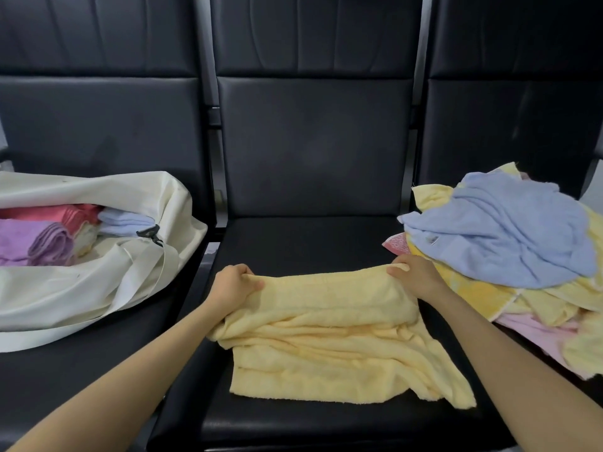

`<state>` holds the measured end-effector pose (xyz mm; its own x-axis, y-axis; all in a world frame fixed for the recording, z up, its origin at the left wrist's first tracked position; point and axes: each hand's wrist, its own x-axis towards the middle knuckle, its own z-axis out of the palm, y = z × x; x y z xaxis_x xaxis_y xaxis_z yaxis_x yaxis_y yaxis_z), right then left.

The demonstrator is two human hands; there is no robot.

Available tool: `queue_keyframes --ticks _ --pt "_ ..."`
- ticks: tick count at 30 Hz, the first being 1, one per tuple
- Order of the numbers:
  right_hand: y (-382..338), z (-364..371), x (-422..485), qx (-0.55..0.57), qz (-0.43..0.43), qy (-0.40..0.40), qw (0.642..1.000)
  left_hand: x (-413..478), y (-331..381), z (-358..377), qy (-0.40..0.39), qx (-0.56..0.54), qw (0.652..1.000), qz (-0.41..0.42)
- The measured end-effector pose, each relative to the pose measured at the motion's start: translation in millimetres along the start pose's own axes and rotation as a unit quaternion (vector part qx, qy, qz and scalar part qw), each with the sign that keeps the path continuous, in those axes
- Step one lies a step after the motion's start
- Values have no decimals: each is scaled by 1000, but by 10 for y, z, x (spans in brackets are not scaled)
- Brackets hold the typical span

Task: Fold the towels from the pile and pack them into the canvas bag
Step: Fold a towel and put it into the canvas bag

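A pale yellow towel [339, 340] lies rumpled on the middle black seat [303, 243]. My left hand [233, 287] grips its far left corner and my right hand [416, 278] grips its far right corner, holding the far edge stretched between them just above the seat. On the left seat the cream canvas bag [81, 288] lies open on its side, with folded purple, pink and light blue towels inside. The pile of loose towels [509, 243] sits on the right seat, a light blue one on top of yellow and pink ones.
Three black padded seats stand in a row with tall backrests [313, 132] behind. The bag's straps and a black buckle [150, 233] hang toward the gap between the left and middle seats. The pile spills over the right seat's front edge.
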<state>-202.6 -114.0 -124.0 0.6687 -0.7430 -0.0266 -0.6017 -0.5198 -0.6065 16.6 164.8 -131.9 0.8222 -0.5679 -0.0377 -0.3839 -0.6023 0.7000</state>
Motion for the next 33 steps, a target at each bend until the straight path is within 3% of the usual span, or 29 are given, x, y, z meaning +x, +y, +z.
queue_keyframes --ticks 5,12,15,22,33 --pt "52 127 111 -21 -1 10 1000 61 -34 4 7 54 998 -10" --pt "-17 -23 89 11 19 -97 995 80 -2 -130 -78 59 994 -57" --pt "-29 -39 64 -24 12 -86 996 71 10 -150 -102 62 992 -48" --pt "-12 -207 -198 -70 -33 -94 992 -105 73 -167 -60 40 997 -12" --pt "-237 -651 -799 64 -49 47 996 -632 352 -723 27 -97 994 47"
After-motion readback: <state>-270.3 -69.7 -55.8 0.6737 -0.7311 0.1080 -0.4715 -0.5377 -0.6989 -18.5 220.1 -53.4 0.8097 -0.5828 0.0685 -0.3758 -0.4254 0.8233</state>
